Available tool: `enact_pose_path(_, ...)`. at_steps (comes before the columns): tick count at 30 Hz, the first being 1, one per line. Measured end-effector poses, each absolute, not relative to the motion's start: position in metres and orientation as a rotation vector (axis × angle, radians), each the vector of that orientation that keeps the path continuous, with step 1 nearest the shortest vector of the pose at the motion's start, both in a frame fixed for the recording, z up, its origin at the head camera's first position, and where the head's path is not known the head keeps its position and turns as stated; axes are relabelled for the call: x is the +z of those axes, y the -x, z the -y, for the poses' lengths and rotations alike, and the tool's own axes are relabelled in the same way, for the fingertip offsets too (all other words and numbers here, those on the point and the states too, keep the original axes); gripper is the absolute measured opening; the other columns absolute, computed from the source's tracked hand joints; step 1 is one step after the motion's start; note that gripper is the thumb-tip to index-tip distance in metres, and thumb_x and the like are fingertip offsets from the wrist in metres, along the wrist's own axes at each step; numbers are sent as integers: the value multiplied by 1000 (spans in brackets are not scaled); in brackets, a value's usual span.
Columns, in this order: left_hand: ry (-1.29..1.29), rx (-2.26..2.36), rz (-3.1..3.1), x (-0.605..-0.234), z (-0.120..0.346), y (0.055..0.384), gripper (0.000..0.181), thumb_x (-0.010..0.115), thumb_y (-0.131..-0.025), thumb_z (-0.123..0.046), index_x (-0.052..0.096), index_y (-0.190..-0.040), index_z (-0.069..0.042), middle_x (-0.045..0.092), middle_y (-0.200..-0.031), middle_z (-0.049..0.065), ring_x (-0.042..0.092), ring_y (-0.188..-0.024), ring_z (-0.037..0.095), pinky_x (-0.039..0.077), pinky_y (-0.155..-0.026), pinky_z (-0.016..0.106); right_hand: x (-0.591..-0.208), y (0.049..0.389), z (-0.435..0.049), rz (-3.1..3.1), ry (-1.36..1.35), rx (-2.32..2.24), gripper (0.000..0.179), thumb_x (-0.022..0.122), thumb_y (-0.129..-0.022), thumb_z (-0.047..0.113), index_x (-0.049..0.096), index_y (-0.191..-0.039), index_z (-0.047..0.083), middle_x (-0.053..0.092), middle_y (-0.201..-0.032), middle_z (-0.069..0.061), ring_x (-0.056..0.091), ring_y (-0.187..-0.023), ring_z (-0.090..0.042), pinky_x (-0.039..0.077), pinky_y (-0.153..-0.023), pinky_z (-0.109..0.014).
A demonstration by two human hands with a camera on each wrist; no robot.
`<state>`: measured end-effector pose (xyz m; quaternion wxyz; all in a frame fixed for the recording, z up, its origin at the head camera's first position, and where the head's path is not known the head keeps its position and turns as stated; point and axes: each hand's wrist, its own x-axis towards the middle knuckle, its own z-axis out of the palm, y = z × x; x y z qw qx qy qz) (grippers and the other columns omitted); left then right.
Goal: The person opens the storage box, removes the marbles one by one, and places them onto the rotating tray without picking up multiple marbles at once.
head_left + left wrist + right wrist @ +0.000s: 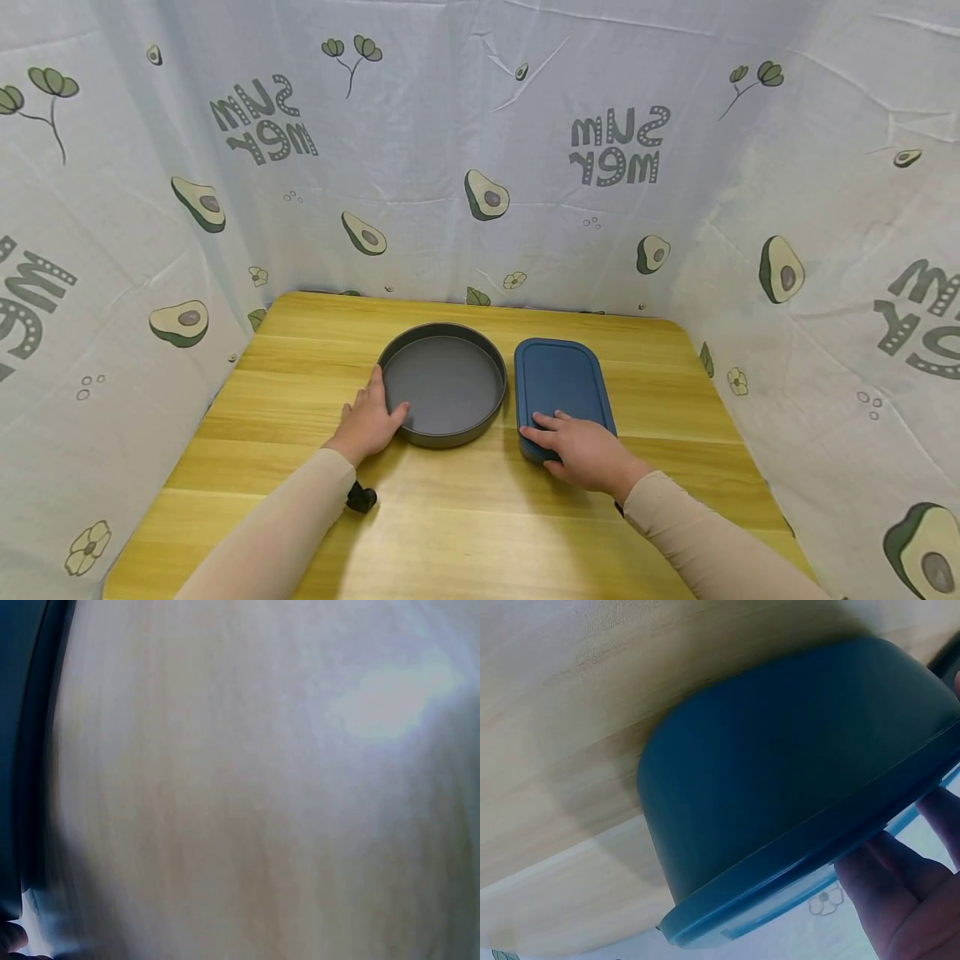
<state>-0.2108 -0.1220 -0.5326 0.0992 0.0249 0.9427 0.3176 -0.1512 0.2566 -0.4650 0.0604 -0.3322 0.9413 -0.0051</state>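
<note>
A round dark-grey pan (442, 383) sits on the wooden table, left of a blue rectangular lidded container (562, 379). My left hand (367, 422) touches the pan's near-left rim, its fingers stretched along the outside and the thumb reaching over the edge. In the left wrist view, the pan's dark side (19, 750) runs down the left border, with fingertips (13, 935) at the lower corner. My right hand (588, 450) rests on the container's near end, fingers spread over the lid. In the right wrist view, fingertips (855, 862) meet the lid beside the container's blue wall (780, 765).
The wood-grain table (442, 533) has a white cloth (420, 125) with avocado prints hanging behind it and along both sides. A small black object (362, 498) shows by my left wrist. A narrow strip of table lies between pan and container.
</note>
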Motion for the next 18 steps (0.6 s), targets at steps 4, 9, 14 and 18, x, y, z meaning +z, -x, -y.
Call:
enact_pose_path(4,-76,943,-2791,-533,121,210,99,53,-106,-49,-10,-168,-3,15,-174,26,18,-158,54,9,-124,77,-467,151,-257,-2856,1023,-10,61,81,-93,23,61,-150,18,61,-152,-16,64,-128,-49,59,-97,-55)
enact_pose_path(9,-74,938,-2787,-532,122,209,99,53,-106,-49,-10,-168,-4,15,-174,26,18,-159,53,9,-124,76,-467,150,-258,-2864,1027,-9,58,80,-93,22,62,-149,16,63,-150,-14,65,-128,-48,60,-96,-54)
enact_pose_path(14,-75,937,-2783,-530,121,209,99,53,-107,-48,-10,-168,-4,15,-174,26,17,-159,53,9,-125,76,-466,149,-259,-2876,1037,-7,57,79,-94,22,63,-148,15,64,-149,-13,66,-127,-47,60,-94,-53)
enact_pose_path(18,-77,938,-2790,-530,122,209,98,53,-107,-47,-10,-168,-4,15,-174,26,17,-159,53,9,-125,76,-467,149,-259,-2877,1038,-15,57,79,-95,22,63,-149,14,63,-149,-13,65,-128,-47,60,-95,-53)
